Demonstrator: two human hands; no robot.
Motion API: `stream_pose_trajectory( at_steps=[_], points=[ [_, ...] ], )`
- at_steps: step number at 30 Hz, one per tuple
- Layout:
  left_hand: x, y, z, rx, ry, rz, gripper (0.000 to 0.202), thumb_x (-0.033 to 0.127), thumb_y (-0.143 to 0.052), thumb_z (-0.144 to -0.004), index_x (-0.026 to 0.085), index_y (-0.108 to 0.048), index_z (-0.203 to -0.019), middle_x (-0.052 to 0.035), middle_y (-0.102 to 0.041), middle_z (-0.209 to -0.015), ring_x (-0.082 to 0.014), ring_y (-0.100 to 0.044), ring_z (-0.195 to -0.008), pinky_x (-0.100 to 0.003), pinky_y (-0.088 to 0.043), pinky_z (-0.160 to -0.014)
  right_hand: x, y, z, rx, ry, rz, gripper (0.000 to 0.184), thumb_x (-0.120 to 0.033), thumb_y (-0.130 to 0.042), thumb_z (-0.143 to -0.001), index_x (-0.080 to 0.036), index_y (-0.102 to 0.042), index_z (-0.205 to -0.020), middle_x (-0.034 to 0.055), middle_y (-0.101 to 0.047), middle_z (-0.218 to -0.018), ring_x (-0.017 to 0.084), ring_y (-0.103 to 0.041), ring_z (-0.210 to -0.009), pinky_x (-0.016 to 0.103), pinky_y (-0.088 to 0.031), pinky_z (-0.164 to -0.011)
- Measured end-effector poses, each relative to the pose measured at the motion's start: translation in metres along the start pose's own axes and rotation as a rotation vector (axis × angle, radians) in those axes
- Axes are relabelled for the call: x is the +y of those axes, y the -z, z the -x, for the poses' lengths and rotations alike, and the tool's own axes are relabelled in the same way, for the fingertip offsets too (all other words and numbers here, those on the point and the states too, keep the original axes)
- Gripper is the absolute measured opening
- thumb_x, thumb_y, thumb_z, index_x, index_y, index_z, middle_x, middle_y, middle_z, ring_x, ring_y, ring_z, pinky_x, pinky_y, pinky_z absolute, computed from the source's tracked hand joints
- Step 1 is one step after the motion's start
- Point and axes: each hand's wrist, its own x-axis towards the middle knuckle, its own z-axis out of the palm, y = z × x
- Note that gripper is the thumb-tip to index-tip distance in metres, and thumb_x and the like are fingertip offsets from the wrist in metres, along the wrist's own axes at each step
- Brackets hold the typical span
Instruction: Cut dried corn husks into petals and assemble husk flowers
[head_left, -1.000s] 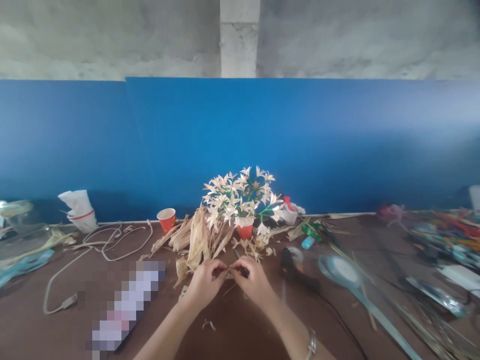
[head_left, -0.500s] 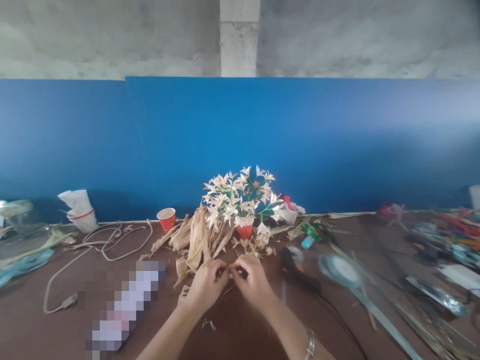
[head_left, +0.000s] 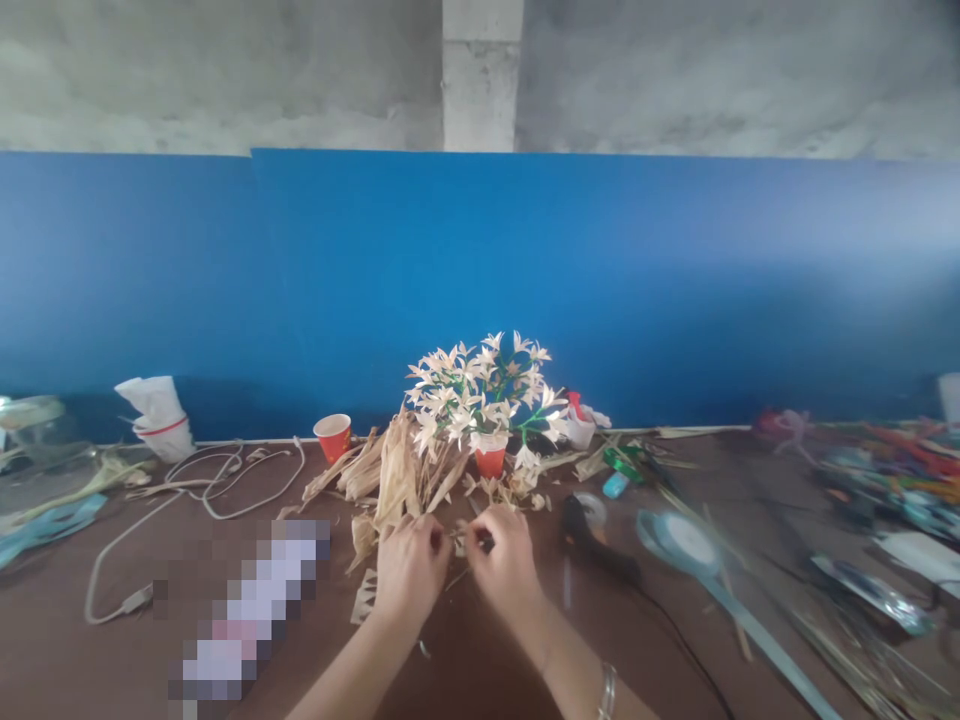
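Observation:
My left hand (head_left: 409, 570) and my right hand (head_left: 506, 562) meet over the brown table (head_left: 480, 660), fingers curled. Between their fingertips they pinch a small pale strip of dried husk (head_left: 459, 540); the right hand also seems to hold something dark, which I cannot make out. Just beyond the hands lies a pile of dried corn husks (head_left: 394, 480). Behind it a red cup holds a bunch of white husk flowers (head_left: 484, 390) on green stems.
A black glue gun (head_left: 589, 535) with its cord lies right of my hands, beside a ribbon spool (head_left: 679, 540). A red paper cup (head_left: 332, 437), white cables (head_left: 225, 480) and stacked white cups (head_left: 161, 420) sit to the left. Coloured craft clutter (head_left: 885, 470) fills the far right; a blue wall board stands behind.
Both hands have shifted slightly away from me toward the husk pile, still pinching the small strip together. Everything else stays put.

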Motion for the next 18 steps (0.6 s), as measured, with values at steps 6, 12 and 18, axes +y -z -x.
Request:
stream_pose_trajectory(
  at_steps=[6,12,18],
  points=[
    [-0.011,0.004,-0.004,-0.121,-0.188,0.063,0.023,0.019,-0.045,-0.08,0.021,-0.066,-0.087,-0.0063,-0.065,-0.088,-0.0227,-0.054,-0.092,-0.033,-0.036,-0.081,0.017,0.005,-0.002,-0.225,0.025,0.102,0.015,-0.016,-0.054,-0.078,-0.021,-0.062,-0.066,0.0,-0.06,-0.07,0.016,-0.053,-0.075,0.028,-0.032,-0.069],
    [-0.012,0.003,-0.001,-0.219,-0.236,-0.006,0.016,0.021,-0.053,-0.075,0.024,-0.069,-0.078,-0.0053,-0.06,-0.087,-0.0241,-0.047,-0.097,-0.036,-0.033,-0.085,0.016,0.001,0.002,-0.345,0.066,0.238,0.016,-0.02,-0.058,-0.077,-0.021,-0.066,-0.063,0.0023,-0.058,-0.077,0.019,-0.05,-0.083,0.031,-0.031,-0.073],
    [-0.019,0.001,-0.004,-0.234,-0.216,-0.027,0.018,0.011,-0.052,-0.073,0.021,-0.068,-0.074,-0.0062,-0.061,-0.088,-0.0235,-0.048,-0.096,-0.035,-0.033,-0.086,0.02,-0.002,-0.003,-0.282,0.011,0.257,0.017,-0.014,-0.056,-0.077,-0.025,-0.068,-0.081,0.0041,-0.06,-0.091,0.021,-0.049,-0.092,0.032,-0.032,-0.075]
  ],
)
